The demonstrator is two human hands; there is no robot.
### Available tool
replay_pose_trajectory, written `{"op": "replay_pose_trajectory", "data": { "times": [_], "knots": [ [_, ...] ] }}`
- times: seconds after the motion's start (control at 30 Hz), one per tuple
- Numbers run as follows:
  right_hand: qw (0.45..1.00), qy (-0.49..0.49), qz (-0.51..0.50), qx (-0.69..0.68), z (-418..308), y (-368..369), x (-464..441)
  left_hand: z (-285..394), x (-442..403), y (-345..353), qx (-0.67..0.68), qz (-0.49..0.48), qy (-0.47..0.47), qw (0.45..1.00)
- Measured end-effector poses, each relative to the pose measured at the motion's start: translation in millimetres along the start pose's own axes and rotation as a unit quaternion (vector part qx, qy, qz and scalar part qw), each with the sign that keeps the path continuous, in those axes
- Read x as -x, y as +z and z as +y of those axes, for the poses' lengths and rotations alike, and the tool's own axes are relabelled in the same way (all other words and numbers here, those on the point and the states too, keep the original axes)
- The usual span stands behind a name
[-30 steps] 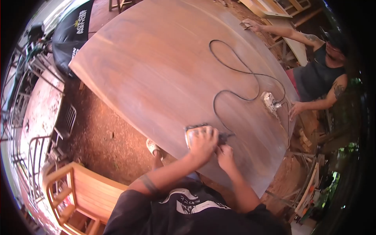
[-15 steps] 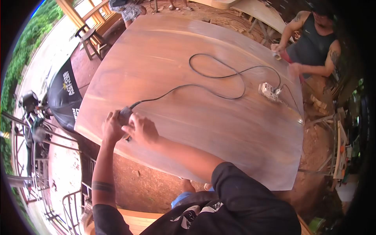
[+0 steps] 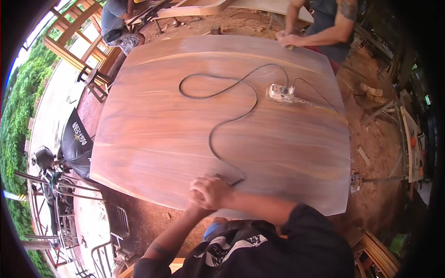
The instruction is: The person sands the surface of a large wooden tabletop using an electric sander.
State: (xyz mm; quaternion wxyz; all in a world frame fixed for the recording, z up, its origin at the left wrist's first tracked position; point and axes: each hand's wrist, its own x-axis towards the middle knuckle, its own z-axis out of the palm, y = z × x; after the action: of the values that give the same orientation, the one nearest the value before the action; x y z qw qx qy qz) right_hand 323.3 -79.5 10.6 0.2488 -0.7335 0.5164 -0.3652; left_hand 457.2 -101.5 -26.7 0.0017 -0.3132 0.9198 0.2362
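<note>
Both hands are closed together over a corded power sander near the front edge of a large wooden tabletop [image 3: 153, 120]. My right hand [image 3: 217, 192] lies across the top, fingers wrapped round the tool. My left hand [image 3: 198, 195] grips from the left and overlaps it. The sander's body is almost wholly hidden under my hands; its dark cord end [image 3: 238, 182] sticks out to the right. From there the black cord [image 3: 211, 136] snakes over the board to a white, dusty power outlet box [image 3: 281, 92]. Pale dust streaks the reddish wood.
Across the board, a co-worker's hands [image 3: 288, 41] press a small block at the far right edge. Another person [image 3: 116, 28] crouches at the back left. A wooden stool [image 3: 96, 84], a black umbrella [image 3: 76, 143] and a motorcycle [image 3: 51, 176] stand at left.
My hands and the sander have moved right along the board's near side, partly through a turn of the view. The co-worker's hands, apart before, are now together at the far edge.
</note>
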Motion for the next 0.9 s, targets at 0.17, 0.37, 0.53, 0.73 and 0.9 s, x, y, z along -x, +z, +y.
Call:
{"op": "replay_pose_trajectory", "data": {
  "times": [0.17,0.37,0.53,0.73,0.9],
  "knots": [
    [0.992,0.085,0.077,0.059,7,-82,117,108,-33,51,0.058,-0.020,0.157,0.986],
    [0.975,0.144,0.131,0.102,4,-131,181,186,-63,71,0.134,-0.054,0.232,0.962],
    [0.979,0.131,0.108,0.113,-4,-105,129,143,-54,50,0.193,0.081,0.259,0.943],
    [0.995,0.061,0.021,0.076,-17,-11,-21,-5,-21,-32,0.255,0.188,0.146,0.937],
    [0.997,-0.033,-0.059,0.030,-36,78,-167,-140,21,-83,0.242,0.264,0.051,0.932]
  ]
}}
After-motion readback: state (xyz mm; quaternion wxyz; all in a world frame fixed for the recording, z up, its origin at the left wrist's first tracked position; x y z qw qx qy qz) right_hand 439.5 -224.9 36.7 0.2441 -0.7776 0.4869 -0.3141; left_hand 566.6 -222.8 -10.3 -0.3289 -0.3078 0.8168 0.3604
